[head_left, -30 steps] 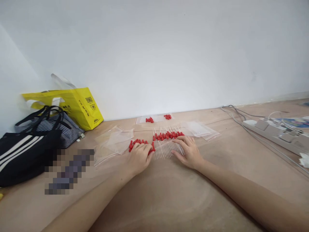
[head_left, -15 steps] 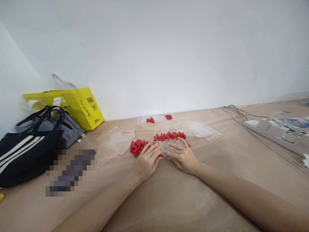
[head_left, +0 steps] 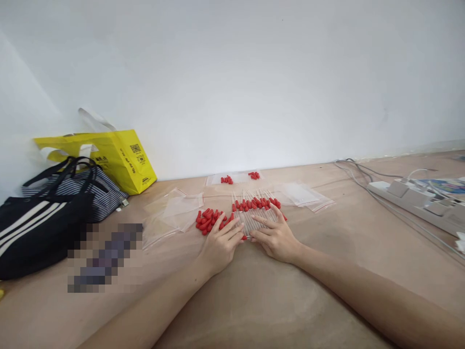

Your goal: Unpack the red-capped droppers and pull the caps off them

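My left hand [head_left: 221, 246] pinches a red rubber bulb [head_left: 244, 238] at its fingertips, its index finger stretched toward the loose pile. Facing it, my right hand [head_left: 279, 238] has its index finger extended over thin clear tubes [head_left: 250, 222]; its lower fingers are closed by a clear tube meeting the bulb, mostly hidden. Beyond the bare tubes lies a row of droppers [head_left: 256, 203] with red bulbs, their pale tips pointing away. Loose red bulbs [head_left: 208, 220] are heaped beside my left fingers.
Clear zip bags lie left [head_left: 178, 211] and right [head_left: 303, 195]. Farther back, another bag [head_left: 240, 178] carries two red bulb clusters. A yellow bag [head_left: 127, 160] and a black bag [head_left: 39, 232] stand left, near a blurred patch. A white power strip [head_left: 410, 203] with cables lies right.
Both hands stay in nearly the same place. The red bulb between them sits slightly lower and farther right, and my fingertips have shifted a little.
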Demonstrator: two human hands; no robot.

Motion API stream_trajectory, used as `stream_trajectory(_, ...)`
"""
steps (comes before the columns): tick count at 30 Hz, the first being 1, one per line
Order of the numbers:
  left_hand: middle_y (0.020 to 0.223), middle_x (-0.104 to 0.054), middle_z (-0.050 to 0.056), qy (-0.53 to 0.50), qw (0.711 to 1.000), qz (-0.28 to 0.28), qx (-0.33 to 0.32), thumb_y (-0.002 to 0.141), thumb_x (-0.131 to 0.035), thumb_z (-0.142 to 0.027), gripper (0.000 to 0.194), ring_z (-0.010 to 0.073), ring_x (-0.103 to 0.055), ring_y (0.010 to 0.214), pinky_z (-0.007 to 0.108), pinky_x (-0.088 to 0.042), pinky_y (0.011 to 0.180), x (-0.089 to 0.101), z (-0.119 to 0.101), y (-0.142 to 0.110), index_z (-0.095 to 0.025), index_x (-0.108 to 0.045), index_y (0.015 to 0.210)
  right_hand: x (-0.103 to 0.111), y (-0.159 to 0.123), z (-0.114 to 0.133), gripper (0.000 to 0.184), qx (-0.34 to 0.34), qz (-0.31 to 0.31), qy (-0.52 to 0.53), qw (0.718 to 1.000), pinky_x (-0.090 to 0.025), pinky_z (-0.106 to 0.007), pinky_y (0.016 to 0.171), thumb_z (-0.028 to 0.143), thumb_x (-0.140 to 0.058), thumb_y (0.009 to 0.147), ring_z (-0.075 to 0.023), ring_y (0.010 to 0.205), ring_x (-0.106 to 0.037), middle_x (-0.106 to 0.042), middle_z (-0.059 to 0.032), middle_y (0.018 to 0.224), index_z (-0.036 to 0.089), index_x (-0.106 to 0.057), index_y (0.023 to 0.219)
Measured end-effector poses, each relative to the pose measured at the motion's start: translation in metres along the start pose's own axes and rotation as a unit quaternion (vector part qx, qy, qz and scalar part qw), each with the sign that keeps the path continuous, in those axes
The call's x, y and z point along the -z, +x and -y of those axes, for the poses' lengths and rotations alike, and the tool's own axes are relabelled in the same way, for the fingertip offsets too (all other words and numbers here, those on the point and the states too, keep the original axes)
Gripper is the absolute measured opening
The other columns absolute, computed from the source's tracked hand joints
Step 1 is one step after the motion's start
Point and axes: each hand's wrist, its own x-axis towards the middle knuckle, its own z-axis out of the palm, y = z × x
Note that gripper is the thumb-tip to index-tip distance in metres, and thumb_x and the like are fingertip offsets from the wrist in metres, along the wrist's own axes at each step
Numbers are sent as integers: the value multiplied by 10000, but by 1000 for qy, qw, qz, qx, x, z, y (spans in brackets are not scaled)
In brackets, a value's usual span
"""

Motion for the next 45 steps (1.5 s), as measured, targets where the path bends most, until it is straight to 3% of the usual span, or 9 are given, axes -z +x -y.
stream_trajectory(6, 1066, -624, 14, 3, 1000, 5, -4, 826, -410, -115, 232, 207, -481, 1114, 538, -159, 1029, 1, 3, -5, -204, -621, 862, 2, -1, 1, 169, 8, 6, -12, 1000, -41, -516, 1029, 184, -440, 843, -151, 1083, -495, -681, 22, 676, 235, -599, 818)
stream_trajectory(13, 1068, -623, 13, -7, 1000, 6, -2, 803, -399, -74, 252, 208, -471, 1123, 541, -141, 1026, 3, 3, -7, -198, -613, 845, 0, -2, 0, 151, 18, -15, 3, 1000, -53, -496, 1037, 175, -452, 838, -144, 1058, -513, -680, 32, 680, 226, -594, 837)
stream_trajectory(23, 1049, -633, 26, -25, 999, -3, 20, 812, -383, -87, 250, 206, -492, 1097, 528, -184, 1005, 8, 6, -12, -197, -607, 832, -1, -7, -5, 161, -1, -13, -2, 1000, -295, -388, 915, 192, -446, 837, -145, 923, -564, -677, 1, 736, 218, -605, 833)
stream_trajectory(26, 1013, -642, 40, -15, 998, -23, 58, 828, -393, -127, 223, 208, -528, 1032, 491, -293, 949, 14, 13, -14, -198, -603, 850, 1, -11, -10, 170, -43, -15, -19, 999, -375, -332, 765, 204, -442, 838, -145, 759, -567, -641, -8, 660, 206, -611, 856)
stream_trajectory(30, 856, -585, 61, -35, 989, -61, 132, 844, -409, -213, 209, 157, -553, 801, 299, -463, 701, 17, 20, -13, -193, -597, 934, -2, -14, -14, 264, -84, 45, -23, 995, -389, -245, 538, 192, -387, 843, -125, 616, -502, -569, -36, 726, 175, -550, 1050)
stream_trajectory(34, 832, -489, 59, -43, 975, -84, 201, 848, -373, -217, 260, 146, -523, 779, 270, -469, 689, 15, 29, -13, -155, -577, 995, -8, -14, -15, 396, -139, 68, 0, 988, -448, -250, 598, 111, -343, 807, -150, 720, -517, -519, -71, 835, 139, -410, 1196)
stream_trajectory(39, 859, -503, 69, -37, 950, -91, 295, 803, -371, -198, 285, 170, -534, 812, 310, -465, 742, 16, 54, -17, -149, -563, 1009, -17, -3, -16, 358, -173, 84, -4, 981, -453, -277, 695, 36, -330, 762, -167, 791, -525, -516, -92, 902, 126, -454, 1085)
stream_trajectory(45, 740, -542, 16, -96, 896, -62, 430, 724, -466, -284, 258, 123, -534, 584, 255, -473, 567, 23, 80, -22, -156, -485, 947, -31, 13, -13, 265, -203, 134, -60, 968, -438, -258, 619, -30, -362, 683, -161, 696, -515, -499, -96, 860, 142, -505, 825)
